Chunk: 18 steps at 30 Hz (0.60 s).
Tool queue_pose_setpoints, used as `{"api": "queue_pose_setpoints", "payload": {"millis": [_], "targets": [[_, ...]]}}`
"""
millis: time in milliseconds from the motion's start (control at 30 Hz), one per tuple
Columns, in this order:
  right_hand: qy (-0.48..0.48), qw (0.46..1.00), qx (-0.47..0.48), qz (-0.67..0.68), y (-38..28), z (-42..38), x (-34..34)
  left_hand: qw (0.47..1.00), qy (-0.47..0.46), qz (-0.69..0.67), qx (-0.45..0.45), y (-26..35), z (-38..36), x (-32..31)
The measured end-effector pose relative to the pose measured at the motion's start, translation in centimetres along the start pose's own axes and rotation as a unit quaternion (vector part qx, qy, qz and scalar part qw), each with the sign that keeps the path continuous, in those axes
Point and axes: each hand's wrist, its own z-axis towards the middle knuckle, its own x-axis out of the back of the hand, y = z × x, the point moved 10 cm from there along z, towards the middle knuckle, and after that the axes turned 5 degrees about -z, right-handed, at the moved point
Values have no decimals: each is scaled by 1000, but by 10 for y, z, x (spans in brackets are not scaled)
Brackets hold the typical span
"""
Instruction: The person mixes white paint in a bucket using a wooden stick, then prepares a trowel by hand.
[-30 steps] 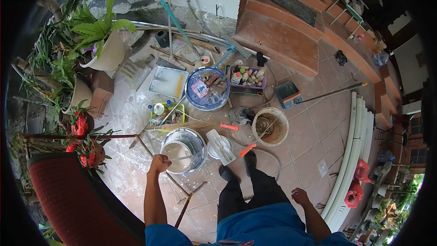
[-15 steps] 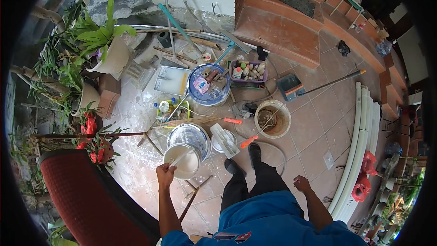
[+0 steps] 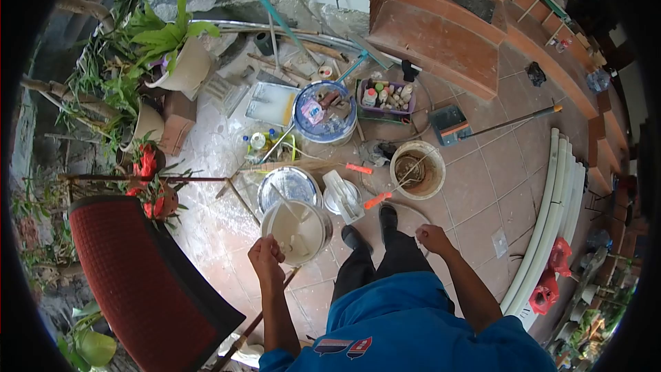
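Note:
My left hand (image 3: 266,255) is closed at the near left edge of a white bucket (image 3: 325,242), which appears raised off the floor. The fingers' exact hold, on rim or handle, is hard to make out. Inside the bucket is a pale, creamy mix with lumps, and a flat whitish stick (image 3: 284,200) leans against its far rim. Behind it stands a larger tub with a smeared blue-white lid (image 3: 292,182), partly covered. My right hand (image 3: 432,238) is curled into a fist over the tiles, with nothing visible in it.
A trowel-like float (image 3: 342,196) rests on a small pail. Nearby are a muddy bucket (image 3: 430,189), a blue-lidded tub (image 3: 301,107), a basket of bottles (image 3: 412,107) and a dustpan (image 3: 444,120). White pipes (image 3: 551,213) lie right; a red padded surface (image 3: 138,269) is left.
The bucket has come up and toward me, to the right. My left hand has left the stick, which now leans in the bucket. My right hand has moved forward and left.

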Motion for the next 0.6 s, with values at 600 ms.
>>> {"api": "queue_pose_setpoints", "payload": {"millis": [600], "targets": [[-90,992,76,-36,-29,23,-15,990,70,-111,-46,-51,17,-10]]}}
